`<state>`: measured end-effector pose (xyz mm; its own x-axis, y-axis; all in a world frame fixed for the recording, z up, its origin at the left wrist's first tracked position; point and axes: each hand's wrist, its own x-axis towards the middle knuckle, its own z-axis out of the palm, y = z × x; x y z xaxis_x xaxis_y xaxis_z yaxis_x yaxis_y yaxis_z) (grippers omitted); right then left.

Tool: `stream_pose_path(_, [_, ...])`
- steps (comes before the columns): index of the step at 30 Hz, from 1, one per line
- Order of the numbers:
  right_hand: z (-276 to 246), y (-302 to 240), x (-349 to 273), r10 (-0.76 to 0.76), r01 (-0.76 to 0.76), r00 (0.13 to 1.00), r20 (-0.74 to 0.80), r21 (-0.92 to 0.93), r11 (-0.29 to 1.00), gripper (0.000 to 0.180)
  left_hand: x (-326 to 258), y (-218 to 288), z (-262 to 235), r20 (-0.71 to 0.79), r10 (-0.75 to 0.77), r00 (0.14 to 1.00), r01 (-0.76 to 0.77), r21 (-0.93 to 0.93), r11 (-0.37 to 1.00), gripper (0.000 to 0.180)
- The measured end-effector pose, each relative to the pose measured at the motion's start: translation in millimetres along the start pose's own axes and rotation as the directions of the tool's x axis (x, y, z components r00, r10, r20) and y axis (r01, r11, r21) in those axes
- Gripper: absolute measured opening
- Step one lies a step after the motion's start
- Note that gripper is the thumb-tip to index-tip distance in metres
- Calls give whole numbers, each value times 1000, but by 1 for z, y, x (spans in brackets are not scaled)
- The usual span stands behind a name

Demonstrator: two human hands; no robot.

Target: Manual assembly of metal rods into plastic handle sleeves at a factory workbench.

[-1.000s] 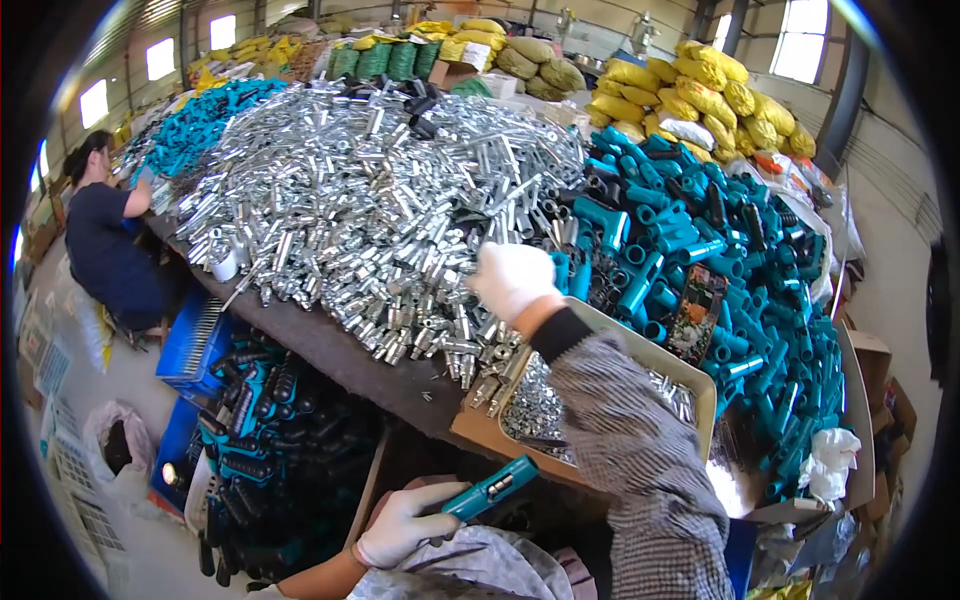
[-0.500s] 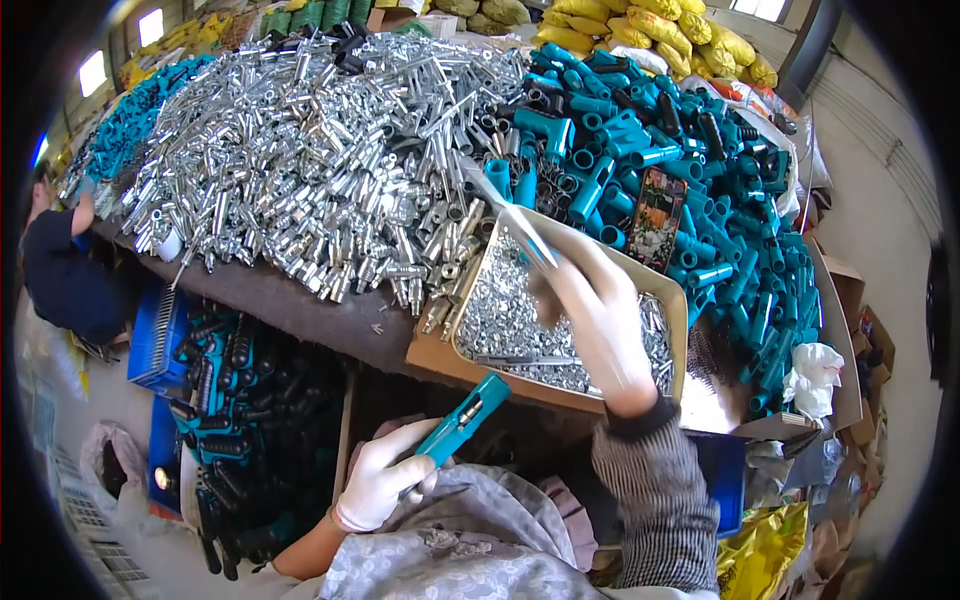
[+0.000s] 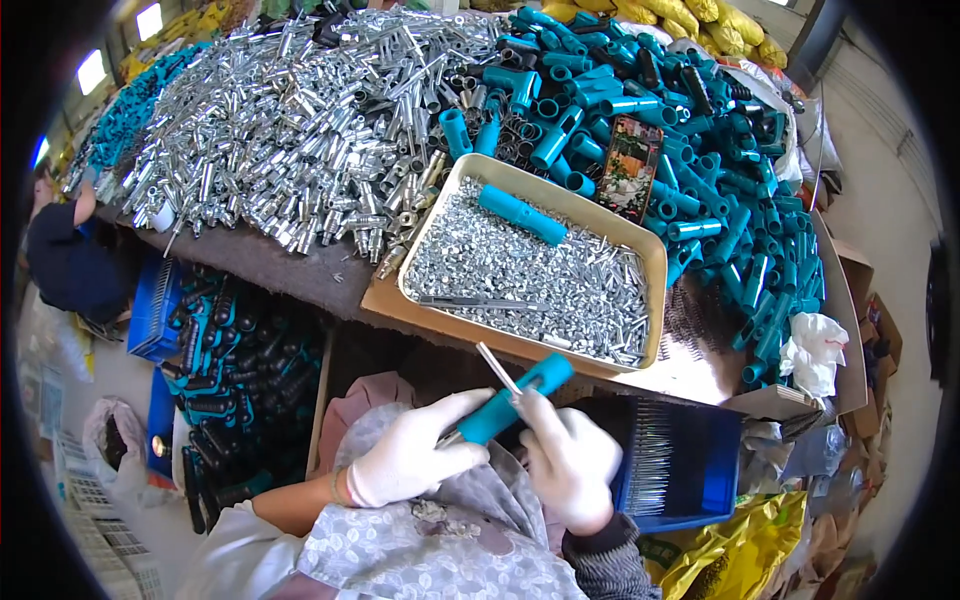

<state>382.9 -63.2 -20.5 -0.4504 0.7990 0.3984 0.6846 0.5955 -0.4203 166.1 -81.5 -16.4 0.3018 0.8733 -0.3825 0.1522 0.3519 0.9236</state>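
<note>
My left hand [image 3: 425,455], in a white glove, is wrapped round the lower part of a teal plastic housing [image 3: 545,375], held tilted in front of my lap. My gloved right hand [image 3: 572,455] is closed at the housing's upper right side. A slim silver metal rod [image 3: 497,366] sticks out from its fingertips, across the housing. How the rod meets the housing is hidden by the fingers. Beyond both hands stands a cream tray [image 3: 655,300] filled with small silver metal parts, with a teal tube [image 3: 522,213] and a long thin metal tool [image 3: 485,303] lying on them.
Silver metal fittings [image 3: 290,150] are heaped left of the tray, teal housings [image 3: 700,200] to its right. A phone-like picture panel [image 3: 630,165] leans there. Below the table are a blue bin [image 3: 690,470] with metal rods and black-and-teal handles [image 3: 240,370]. A co-worker [image 3: 75,255] is far left.
My right hand has come back from over the tray to the housing in my left hand. A teal tube now shows in the tray where that hand was. The view has shifted slightly.
</note>
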Motion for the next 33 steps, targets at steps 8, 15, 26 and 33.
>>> stream_pose_path(8, [4,1,8,-11,11,1000,16,-3,1000,43,-3,-22,8,-107,402,909,-353,314,882,60])
stream_pose_path(15, [-11,16,-26,18,127,767,-642,179,976,41,6,-35,-6,-104,372,922,-323,321,890,57])
stream_pose_path(26, [-11,60,39,36,-74,824,-565,-44,996,33,5,-44,-16,-96,340,935,-308,252,917,54])
stream_pose_path(33, [-10,91,49,-27,-125,927,-375,-375,919,24,1,-34,-38,74,404,912,-398,401,825,56])
